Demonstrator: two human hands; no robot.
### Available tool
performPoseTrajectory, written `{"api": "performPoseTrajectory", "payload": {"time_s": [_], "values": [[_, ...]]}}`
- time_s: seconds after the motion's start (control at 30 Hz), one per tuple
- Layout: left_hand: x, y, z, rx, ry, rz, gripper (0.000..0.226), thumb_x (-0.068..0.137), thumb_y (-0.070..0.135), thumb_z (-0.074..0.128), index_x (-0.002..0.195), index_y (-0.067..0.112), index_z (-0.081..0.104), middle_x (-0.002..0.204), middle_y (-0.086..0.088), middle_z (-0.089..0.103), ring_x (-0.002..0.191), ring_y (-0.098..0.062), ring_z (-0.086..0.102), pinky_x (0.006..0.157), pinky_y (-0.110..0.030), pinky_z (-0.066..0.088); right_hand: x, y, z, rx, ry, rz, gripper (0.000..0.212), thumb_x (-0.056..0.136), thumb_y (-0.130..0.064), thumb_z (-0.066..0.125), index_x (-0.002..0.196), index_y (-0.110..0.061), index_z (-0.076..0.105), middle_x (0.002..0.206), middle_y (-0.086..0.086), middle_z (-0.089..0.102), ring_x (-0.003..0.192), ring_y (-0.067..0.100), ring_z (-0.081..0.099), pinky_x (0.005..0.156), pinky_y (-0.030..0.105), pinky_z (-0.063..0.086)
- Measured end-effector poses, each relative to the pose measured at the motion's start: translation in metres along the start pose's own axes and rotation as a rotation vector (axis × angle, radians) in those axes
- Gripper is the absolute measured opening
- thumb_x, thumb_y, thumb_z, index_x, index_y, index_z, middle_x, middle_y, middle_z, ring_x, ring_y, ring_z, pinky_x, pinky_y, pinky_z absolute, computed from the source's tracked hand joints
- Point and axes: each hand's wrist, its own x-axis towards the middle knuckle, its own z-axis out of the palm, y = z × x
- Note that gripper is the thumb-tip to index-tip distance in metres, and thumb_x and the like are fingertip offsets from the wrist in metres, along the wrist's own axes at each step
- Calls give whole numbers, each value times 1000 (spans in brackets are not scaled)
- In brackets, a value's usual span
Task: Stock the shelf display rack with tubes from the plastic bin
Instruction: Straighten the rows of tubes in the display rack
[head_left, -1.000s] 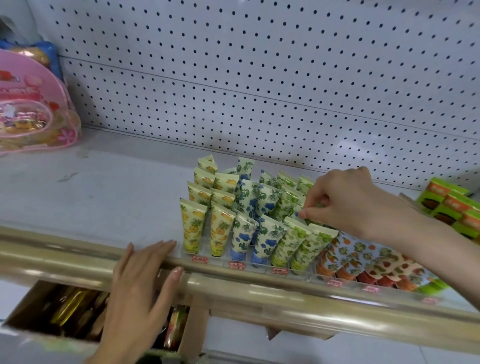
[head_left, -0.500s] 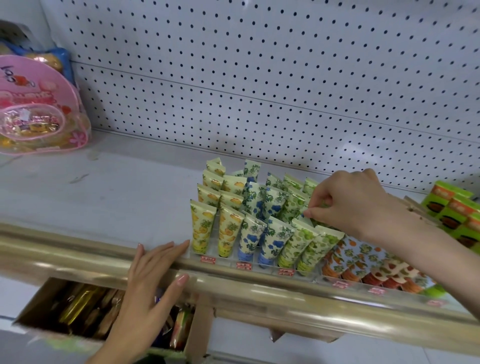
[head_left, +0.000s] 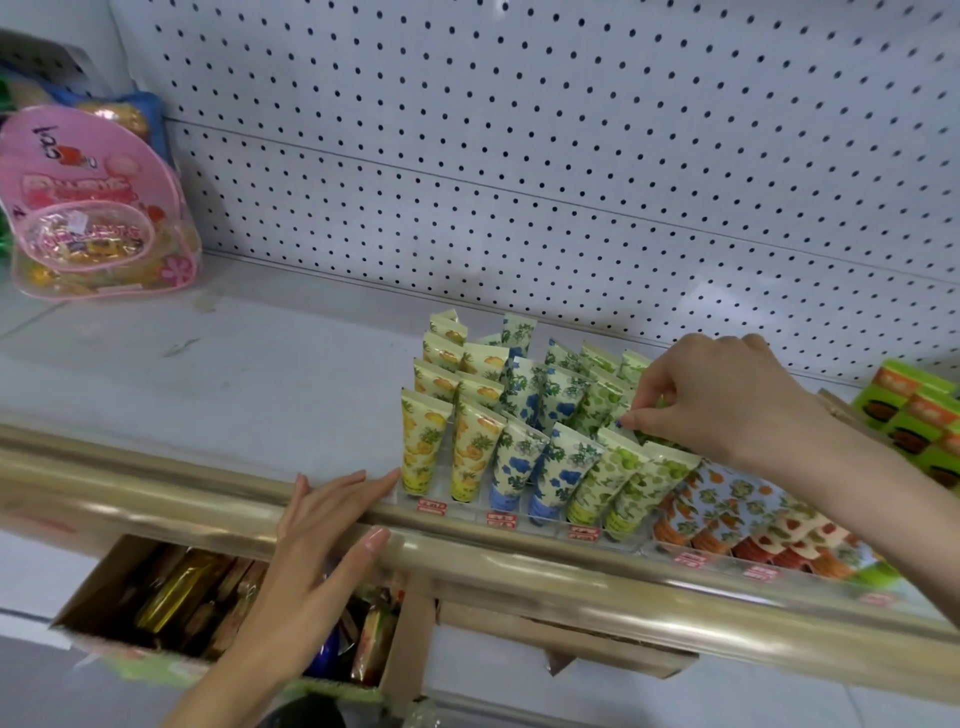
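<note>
A clear display rack (head_left: 519, 512) stands on the shelf behind a gold rail, holding rows of upright tubes: yellow pineapple tubes (head_left: 422, 441), blue flower tubes (head_left: 563, 467) and green tubes (head_left: 605, 480). To the right, orange-patterned tubes (head_left: 727, 514) lie leaning in the rack. My right hand (head_left: 711, 395) reaches over the green rows and pinches the top edge of a green tube (head_left: 660, 441) in the second row. My left hand (head_left: 322, 525) rests flat on the gold rail, fingers straight, fingertips close to the rack's left corner. The plastic bin is out of sight.
A gold rail (head_left: 156, 478) runs along the shelf front. A pink candy pouch (head_left: 88, 208) sits at the shelf's far left. Green boxes (head_left: 914, 415) stand at the right edge. Below the shelf a cardboard box (head_left: 208, 597) holds wrapped goods. White pegboard (head_left: 519, 156) backs the shelf.
The view has drifted so the rack sits further right and lower. My left hand slid slightly right along the rail. My right hand keeps its pinch at the green rows.
</note>
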Motion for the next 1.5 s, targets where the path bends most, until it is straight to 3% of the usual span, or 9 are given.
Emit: {"api": "performPoseTrajectory", "payload": {"time_s": [0.13,0.2,0.5,0.67,1.13,1.2,1.27,1.4,1.5], "values": [[1,2,-1,-9,-1,7,56,78,83,21,130,66,30,138,27,44,135,11,24,113,-13,-10,-1,2,0,-1,-11,7,20,83,-45,66,69,-29,69,58,-16,48,61,0,43,97,35,30],[1,3,-1,-9,-1,0,55,78,83,21,130,66,31,138,28,43,135,12,23,111,-9,-11,-1,1,0,9,-21,11,21,82,-43,67,68,-28,69,57,-16,49,61,0,44,96,34,30],[2,7,-3,-18,10,18,49,80,80,21,127,70,30,132,35,42,129,20,23,109,-6,-9,5,-6,4,93,8,-5,23,83,-37,67,62,-29,63,51,-16,45,55,1,41,93,35,40],[3,7,-3,-38,5,7,48,81,77,24,127,69,30,133,34,43,130,19,23,110,-7,-9,12,-14,4,213,21,-45,15,84,-30,67,72,-21,70,54,-15,43,56,2,39,81,30,33],[4,9,-4,-70,-7,-20,52,74,87,21,123,72,32,131,36,43,129,20,24,110,-8,-8,26,-29,1,336,-70,-184,14,85,-26,68,77,-15,70,40,-9,41,52,1,34,85,32,36],[3,10,-5,-74,-10,-26,53,74,87,21,123,72,32,132,37,43,130,20,23,110,-8,-8,28,-30,0,348,-91,-205,14,85,-26,68,78,-15,70,39,-18,48,51,0,34,85,32,37],[3,9,-5,-81,-12,-29,53,74,87,21,124,71,34,132,36,44,130,19,23,111,-9,-8,29,-31,-1,359,-108,-217,14,85,-26,68,76,-16,68,38,-17,47,51,1,34,82,30,36],[3,10,-6,-85,-9,-29,52,75,86,22,123,70,36,129,41,44,129,20,24,110,-7,-8,31,-31,-1,359,-139,-238,14,85,-27,68,74,-19,65,37,-33,42,51,1,33,79,26,29],[4,11,-6,-90,-15,-34,51,75,86,21,122,72,35,129,45,40,128,21,24,109,-6,-9,32,-29,1,377,-140,-237,14,85,-27,69,73,-20,66,35,-26,43,49,2,34,77,26,30]]}}
